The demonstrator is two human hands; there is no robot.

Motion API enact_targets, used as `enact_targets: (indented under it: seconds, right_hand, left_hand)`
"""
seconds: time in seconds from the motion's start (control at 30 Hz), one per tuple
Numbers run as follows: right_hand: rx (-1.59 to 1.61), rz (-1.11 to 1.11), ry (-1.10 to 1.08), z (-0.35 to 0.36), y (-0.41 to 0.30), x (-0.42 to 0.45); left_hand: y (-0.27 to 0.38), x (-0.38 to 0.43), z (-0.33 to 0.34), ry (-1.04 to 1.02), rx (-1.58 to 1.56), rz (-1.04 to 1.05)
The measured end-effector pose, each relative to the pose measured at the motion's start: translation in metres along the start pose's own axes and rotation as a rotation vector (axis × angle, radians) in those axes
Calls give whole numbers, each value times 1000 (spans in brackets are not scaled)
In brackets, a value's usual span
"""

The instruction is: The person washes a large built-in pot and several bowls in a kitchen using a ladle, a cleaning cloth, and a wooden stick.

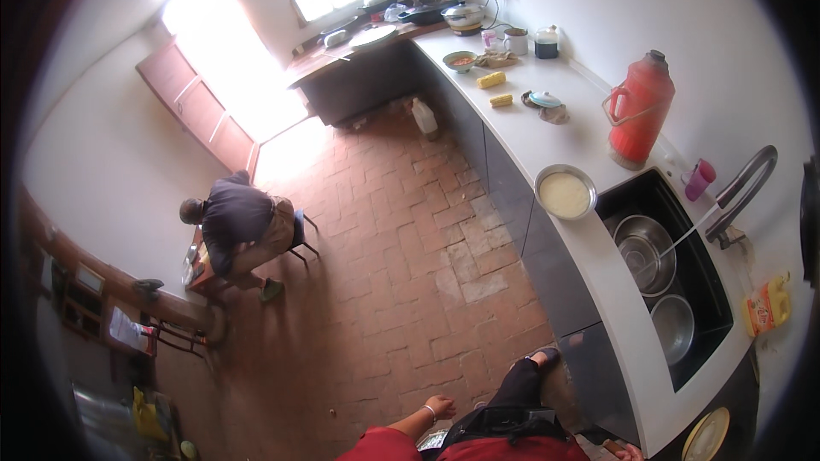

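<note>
My left hand (441,406), with a bracelet at the wrist, hangs over the floor with its fingers curled; nothing shows in it. At the bottom edge, my right hand (631,453) is partly cut off and beside a small brown object (613,445); whether it grips this is unclear. Water runs from the curved faucet (746,186) into a steel bowl (645,256) in the black sink (708,320). A second metal bowl (672,330) lies in the sink. On the counter by the sink stands a metal bowl of pale, whitish contents (565,192).
The white counter (576,134) holds a red thermos (642,109), corn cobs (491,80), a pink cup (699,179) and a yellow jug (767,305). A person (243,224) sits at a low table at left. A plastic jug (424,118) stands on the brick floor.
</note>
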State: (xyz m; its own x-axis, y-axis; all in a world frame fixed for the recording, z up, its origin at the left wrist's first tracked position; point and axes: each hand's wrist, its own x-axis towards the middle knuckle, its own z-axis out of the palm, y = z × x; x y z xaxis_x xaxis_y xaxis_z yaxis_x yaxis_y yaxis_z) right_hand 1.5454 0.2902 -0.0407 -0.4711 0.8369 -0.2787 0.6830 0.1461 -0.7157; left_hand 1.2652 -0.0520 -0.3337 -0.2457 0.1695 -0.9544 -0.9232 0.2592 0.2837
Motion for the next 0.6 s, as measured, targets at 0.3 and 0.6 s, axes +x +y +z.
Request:
enact_targets:
  seconds: [0.3, 0.6]
  right_hand:
    - [-149, -49, -136, 7, 23, 2]
    - [-109, -7, -183, 22, 63, 4]
  left_hand:
    - [-24, 2, -18, -11, -60, -44]
    - [-12, -23, -6, -5, -105, -72]
